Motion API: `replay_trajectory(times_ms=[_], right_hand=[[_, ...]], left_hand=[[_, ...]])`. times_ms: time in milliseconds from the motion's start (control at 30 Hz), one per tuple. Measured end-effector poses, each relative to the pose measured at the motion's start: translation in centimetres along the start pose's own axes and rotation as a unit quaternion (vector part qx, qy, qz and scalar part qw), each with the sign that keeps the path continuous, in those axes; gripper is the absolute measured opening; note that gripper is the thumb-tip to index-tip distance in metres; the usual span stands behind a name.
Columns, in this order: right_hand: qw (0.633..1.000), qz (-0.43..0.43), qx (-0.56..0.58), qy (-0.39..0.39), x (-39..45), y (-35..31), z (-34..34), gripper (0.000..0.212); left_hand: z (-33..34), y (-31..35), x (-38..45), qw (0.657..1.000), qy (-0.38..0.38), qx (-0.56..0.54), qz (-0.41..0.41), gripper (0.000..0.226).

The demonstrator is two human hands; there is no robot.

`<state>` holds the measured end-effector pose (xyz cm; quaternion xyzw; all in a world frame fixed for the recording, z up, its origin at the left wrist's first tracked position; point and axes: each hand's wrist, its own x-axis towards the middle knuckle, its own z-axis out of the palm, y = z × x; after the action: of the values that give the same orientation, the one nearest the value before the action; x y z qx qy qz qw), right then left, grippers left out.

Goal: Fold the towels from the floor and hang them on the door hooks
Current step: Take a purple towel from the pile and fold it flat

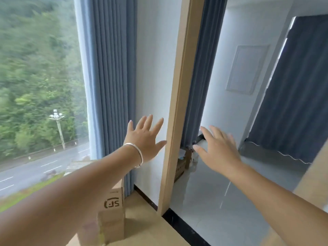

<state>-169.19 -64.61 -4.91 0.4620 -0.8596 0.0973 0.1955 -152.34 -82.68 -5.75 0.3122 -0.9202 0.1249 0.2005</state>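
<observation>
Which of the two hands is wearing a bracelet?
The left hand: a silver bangle circles its wrist. The right hand has a bare wrist.

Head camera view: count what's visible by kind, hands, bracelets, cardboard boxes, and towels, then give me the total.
Hands: 2, left hand and right hand
Bracelets: 1, silver bracelet
Cardboard boxes: 2, near box, far box
Towels: 0
Total: 5

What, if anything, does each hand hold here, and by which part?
Nothing is held. The left hand and the right hand are both open, fingers spread, in the air. No towel shows.
</observation>
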Motion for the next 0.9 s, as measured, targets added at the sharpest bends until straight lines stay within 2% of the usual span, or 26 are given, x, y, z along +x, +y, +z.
replay_trajectory(times_ms=[200,367,500,667,900], right_hand=[[0.984,-0.161,0.077,-0.027,11.4,-9.9,8.4,0.070],[0.943,-0.304,0.126,-0.060,16.1,-19.8,15.5,0.070],[0.903,-0.383,0.162,-0.112,16.1,-26.7,20.8,0.067],[0.855,-0.468,0.167,-0.150,14.0,-33.7,26.4,0.065],[0.810,-0.531,0.132,-0.213,10.4,-43.2,32.4,0.066]], left_hand=[[4.3,-12.0,-1.1,0.985,-0.052,0.061,-0.150,0.074],[7.1,-19.2,-5.4,0.942,-0.115,0.115,-0.292,0.074],[9.6,-22.2,-10.5,0.900,-0.161,0.127,-0.385,0.073],[14.1,-24.9,-17.2,0.856,-0.213,0.109,-0.458,0.072],[21.1,-29.6,-26.4,0.794,-0.259,0.064,-0.547,0.072]])
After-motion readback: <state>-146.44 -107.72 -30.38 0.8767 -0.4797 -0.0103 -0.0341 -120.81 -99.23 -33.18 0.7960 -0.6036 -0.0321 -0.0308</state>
